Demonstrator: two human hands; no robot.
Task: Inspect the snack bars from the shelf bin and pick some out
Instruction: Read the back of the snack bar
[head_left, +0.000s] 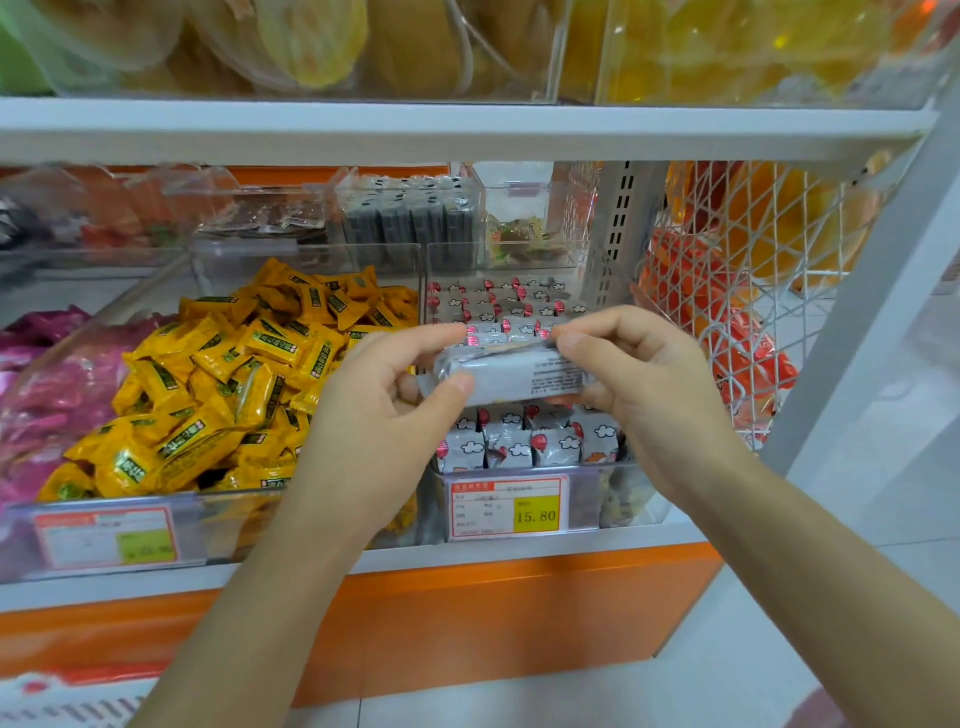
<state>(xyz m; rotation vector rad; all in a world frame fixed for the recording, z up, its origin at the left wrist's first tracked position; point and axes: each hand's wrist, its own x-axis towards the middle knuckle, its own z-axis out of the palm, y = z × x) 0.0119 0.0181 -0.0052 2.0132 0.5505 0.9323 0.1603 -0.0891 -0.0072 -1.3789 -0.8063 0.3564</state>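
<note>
Gripping snack bar (511, 375), left hand (387, 410), right hand (641, 376), above bin (631, 496)

At the centre of the frame a snack bar (511, 376) lies crosswise between 2 hands — the left hand (374, 415) at its left end, the right hand (649, 384) at its right end. It is held in front of and above the shelf bin (587, 499), where other bars (519, 441) stand in rows. A price tag (506, 506) sits on that bin's front wall. Left of it lies a neighbouring bin (208, 525) heaped with small packets (218, 374); right of it, a wire basket (727, 270). A shelf board (467, 130) runs across the upper frame.
</note>
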